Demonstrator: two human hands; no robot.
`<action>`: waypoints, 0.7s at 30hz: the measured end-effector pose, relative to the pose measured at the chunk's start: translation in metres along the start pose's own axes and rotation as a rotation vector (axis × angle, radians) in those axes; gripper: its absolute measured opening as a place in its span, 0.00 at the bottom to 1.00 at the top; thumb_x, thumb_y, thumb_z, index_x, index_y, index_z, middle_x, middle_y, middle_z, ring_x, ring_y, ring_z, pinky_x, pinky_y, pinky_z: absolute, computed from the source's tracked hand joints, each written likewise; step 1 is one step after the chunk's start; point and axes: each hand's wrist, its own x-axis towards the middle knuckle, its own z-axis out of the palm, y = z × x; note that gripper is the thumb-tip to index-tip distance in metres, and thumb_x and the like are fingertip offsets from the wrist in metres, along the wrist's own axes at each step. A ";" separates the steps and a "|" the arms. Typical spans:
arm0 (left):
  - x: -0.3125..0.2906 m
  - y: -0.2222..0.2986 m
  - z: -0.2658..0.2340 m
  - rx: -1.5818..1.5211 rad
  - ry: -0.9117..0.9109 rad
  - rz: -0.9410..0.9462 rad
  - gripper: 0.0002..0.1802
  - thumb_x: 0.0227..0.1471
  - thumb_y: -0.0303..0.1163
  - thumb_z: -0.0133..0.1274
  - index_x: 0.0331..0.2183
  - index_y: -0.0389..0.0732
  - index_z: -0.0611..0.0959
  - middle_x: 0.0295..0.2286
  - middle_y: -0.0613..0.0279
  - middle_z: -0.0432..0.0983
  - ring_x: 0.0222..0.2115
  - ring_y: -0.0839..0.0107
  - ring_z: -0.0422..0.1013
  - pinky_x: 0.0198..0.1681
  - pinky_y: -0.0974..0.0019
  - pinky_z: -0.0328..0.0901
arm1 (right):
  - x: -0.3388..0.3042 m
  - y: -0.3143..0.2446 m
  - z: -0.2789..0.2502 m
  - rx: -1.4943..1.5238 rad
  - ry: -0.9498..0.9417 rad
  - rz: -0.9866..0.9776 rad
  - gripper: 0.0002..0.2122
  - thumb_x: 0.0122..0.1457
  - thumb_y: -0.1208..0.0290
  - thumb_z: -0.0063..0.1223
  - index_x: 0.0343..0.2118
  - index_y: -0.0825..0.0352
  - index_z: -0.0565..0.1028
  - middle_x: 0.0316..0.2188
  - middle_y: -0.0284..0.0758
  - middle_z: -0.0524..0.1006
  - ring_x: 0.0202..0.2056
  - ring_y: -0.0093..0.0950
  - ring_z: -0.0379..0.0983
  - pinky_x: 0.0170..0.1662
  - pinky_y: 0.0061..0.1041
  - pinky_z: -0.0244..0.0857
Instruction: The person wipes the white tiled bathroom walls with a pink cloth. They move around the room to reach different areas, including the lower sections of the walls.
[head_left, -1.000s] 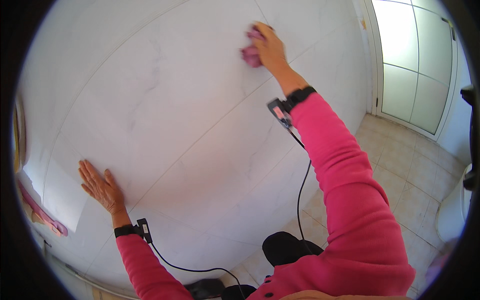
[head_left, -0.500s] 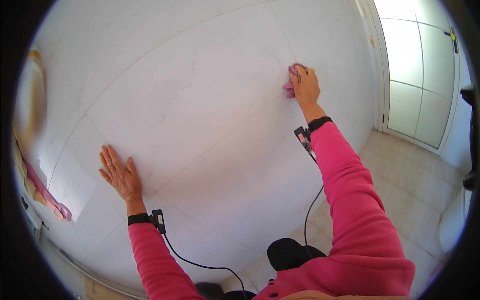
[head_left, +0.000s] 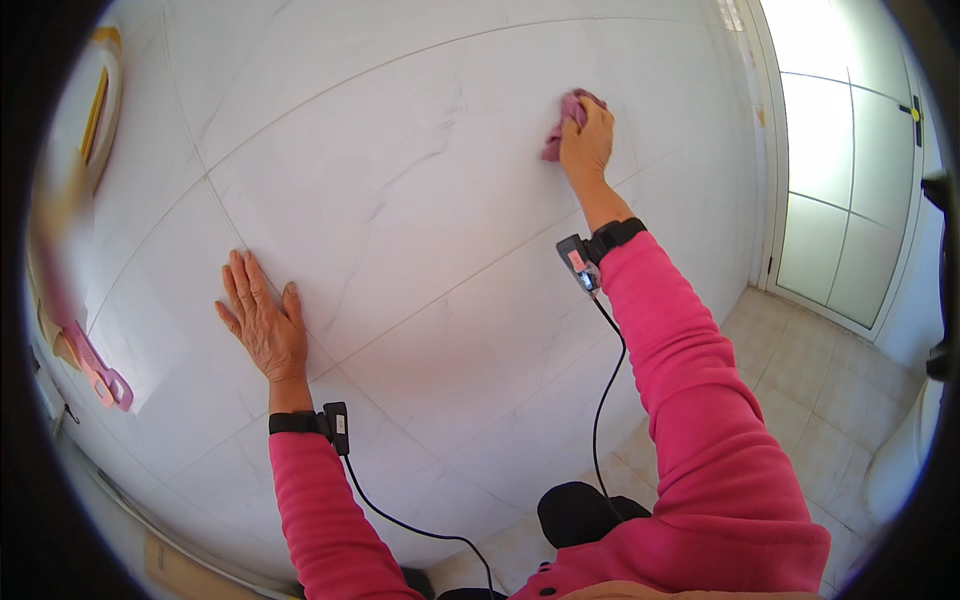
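My right hand presses a bunched pinkish-purple cloth against the white tiled wall, high on the right side. The fingers are curled over the cloth, and part of it sticks out to the left of the hand. Lower on the left, my left hand lies flat on the same wall with its fingers stretched out, holding nothing. Both wrists carry a black strap with a small device, and a thin black cable runs down from each.
A door with frosted panes stands at the right, above a beige tiled floor. Pink handles hang at the left edge, below a pale object with a yellow edge. A white rounded container stands at the lower right.
My right hand has slid the cloth up and to the left along the wall. The view has shifted a little, and my left hand stays flat, appearing slightly higher and further right.
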 end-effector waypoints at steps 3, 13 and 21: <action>0.001 0.001 0.000 -0.002 0.017 0.013 0.35 0.58 0.42 0.46 0.63 0.48 0.56 0.64 0.67 0.47 0.66 0.65 0.42 0.66 0.49 0.31 | 0.015 -0.053 0.031 0.062 0.025 -0.179 0.19 0.49 0.75 0.52 0.47 0.59 0.73 0.46 0.40 0.70 0.49 0.44 0.65 0.52 0.37 0.61; -0.001 -0.001 0.000 0.042 -0.006 0.018 0.35 0.58 0.42 0.46 0.63 0.47 0.56 0.64 0.66 0.47 0.65 0.65 0.43 0.66 0.50 0.31 | -0.096 -0.232 0.054 0.502 -0.273 -0.846 0.07 0.48 0.73 0.53 0.31 0.57 0.76 0.36 0.33 0.73 0.40 0.37 0.68 0.46 0.35 0.65; 0.001 0.002 -0.002 0.065 -0.003 0.039 0.35 0.58 0.42 0.44 0.64 0.46 0.55 0.65 0.64 0.47 0.66 0.63 0.42 0.66 0.50 0.32 | -0.021 -0.158 0.026 0.551 -0.534 -0.596 0.07 0.51 0.71 0.52 0.34 0.57 0.77 0.36 0.27 0.72 0.36 0.25 0.72 0.36 0.26 0.66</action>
